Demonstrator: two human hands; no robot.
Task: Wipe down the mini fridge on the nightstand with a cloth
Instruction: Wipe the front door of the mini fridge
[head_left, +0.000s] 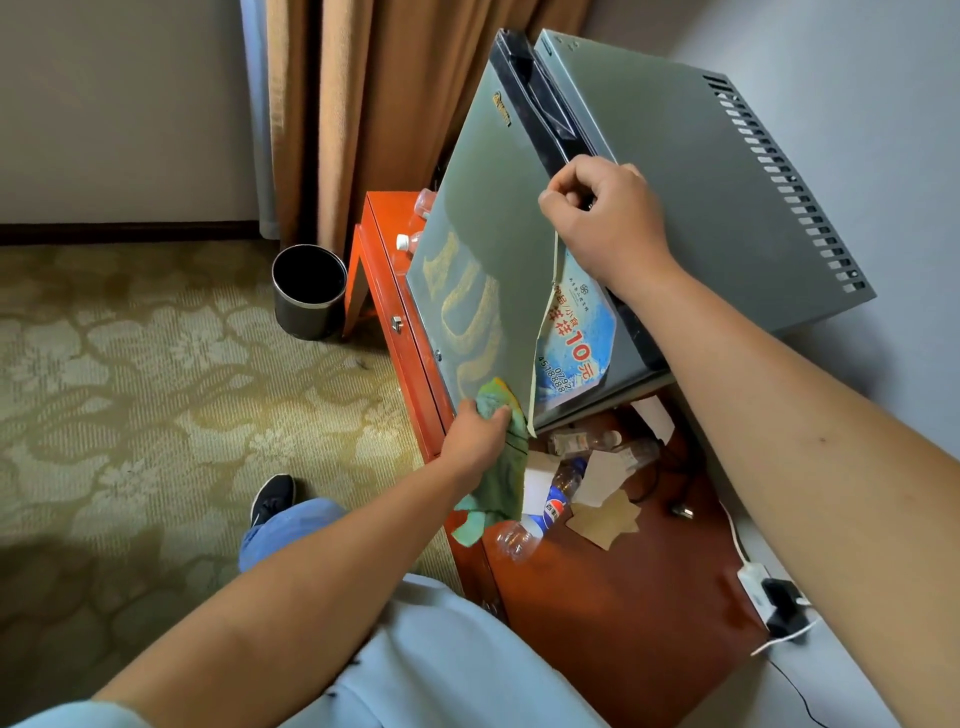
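Two bare hands work on the grey mini fridge (649, 171), which stands on the red-brown nightstand (623, 597) against the white wall. Behind the fridge hangs a brown curtain (363, 114), and on the patterned carpet beside the nightstand, on the far side of the fridge from me, a dark waste bin (309, 291) stands. The fridge door (493, 234) is closed and reflects the carpet in its surface. On the nightstand in front of the fridge lie several empty plastic bottles (550, 506) and pieces of cardboard (605, 519), and further toward the wall a white power strip (753, 582) with a black plug in it. A blue and white sticker (576, 338) with red writing covers the lower part of the fridge door, near its edge. The green cloth (501, 467) is at the bottom corner of the fridge door; the left hand (475, 441) grips it with curled fingers and presses it on the door, and the rest of the cloth hangs down. The right hand (605, 218) is at the upper edge of the fridge door, fingers curled, and pinches a thin pale strip (545, 312) which runs down along the door beside the sticker.
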